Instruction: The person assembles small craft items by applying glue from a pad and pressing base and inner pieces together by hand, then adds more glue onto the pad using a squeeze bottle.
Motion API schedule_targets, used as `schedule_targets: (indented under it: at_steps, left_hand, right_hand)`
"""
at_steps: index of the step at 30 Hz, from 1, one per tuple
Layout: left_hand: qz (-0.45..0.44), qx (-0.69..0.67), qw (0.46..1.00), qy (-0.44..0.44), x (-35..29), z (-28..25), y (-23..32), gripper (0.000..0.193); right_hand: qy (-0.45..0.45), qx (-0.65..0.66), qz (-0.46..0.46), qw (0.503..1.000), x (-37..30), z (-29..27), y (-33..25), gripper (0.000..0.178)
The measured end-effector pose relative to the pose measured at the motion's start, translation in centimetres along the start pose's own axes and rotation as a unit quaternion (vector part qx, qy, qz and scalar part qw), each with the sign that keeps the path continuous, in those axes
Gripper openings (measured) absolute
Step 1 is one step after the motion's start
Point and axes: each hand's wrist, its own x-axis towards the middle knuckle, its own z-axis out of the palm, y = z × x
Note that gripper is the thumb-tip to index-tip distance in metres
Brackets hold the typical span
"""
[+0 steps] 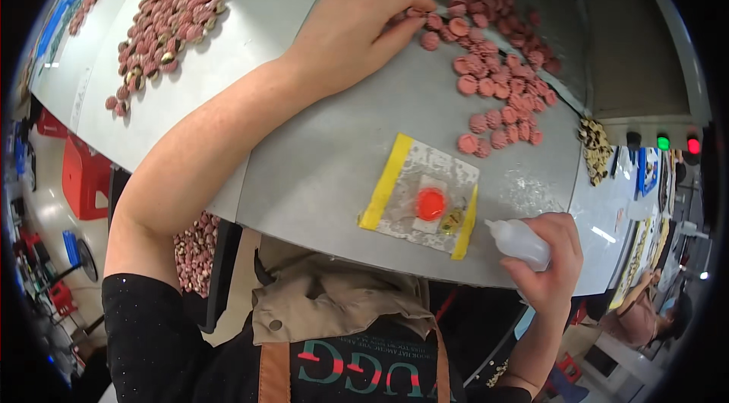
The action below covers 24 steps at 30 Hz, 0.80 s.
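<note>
My right hand (558, 266) is wrapped round a small white squeeze bottle (524, 244), tilted with its nozzle pointing up and left, over the table's front right. Across the table my left hand (357, 27) reaches to the edge of a pile of small pink ridged round shells (486, 73). Its thumb and forefinger close on a pink shell there, partly hidden by the fingers. Several of the shells lie hollow side up. Between my hands and nearer me, a bright red round piece (430, 204) rests on a whitish patch with yellow tape (386, 183) along two sides.
At the far left lies a heap of pink shells with gold parts (171, 20). A box-like machine housing (645, 61) with green and red lights stands at the right, near small gold pieces (594, 149). A co-worker (645, 312) sits further right. Red stools (83, 179) stand left.
</note>
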Motion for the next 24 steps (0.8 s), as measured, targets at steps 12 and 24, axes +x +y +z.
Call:
schedule_targets:
  at_steps: [12,24]
  left_hand:
    - [0.005,-0.05,0.998,0.024,-0.3,-0.8,1.1,0.019]
    - [-0.003,-0.008,0.999,0.039,-0.8,-0.3,0.3,0.018]
  right_hand:
    - [-0.063,-0.104,-0.064,0.99,2.0,1.4,-1.8,0.04]
    - [-0.07,-0.125,-0.082,0.986,2.8,1.3,-2.2,0.041]
